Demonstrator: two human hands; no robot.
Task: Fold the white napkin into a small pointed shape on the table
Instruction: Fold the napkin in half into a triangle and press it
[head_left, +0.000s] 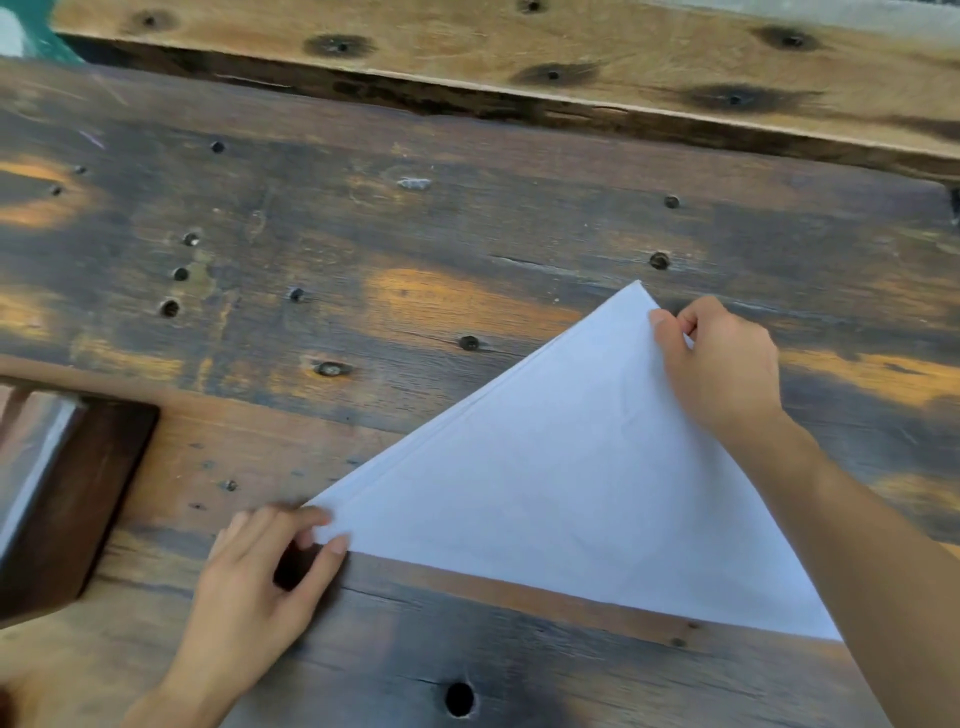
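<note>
The white napkin (561, 478) lies flat on the wooden table (363, 260), folded into a large triangle. One corner points to the far side, one to the left, one to the near right. My left hand (260, 582) pinches the left corner between thumb and fingers. My right hand (717, 358) grips the far corner just below its tip, and my right forearm lies across the napkin's right edge, hiding it.
A dark brown wooden box (67, 499) with a shiny lining stands at the left edge, close to my left hand. A lighter plank (519, 47) runs along the table's far side. The planks have nail holes and a knot hole (460, 699).
</note>
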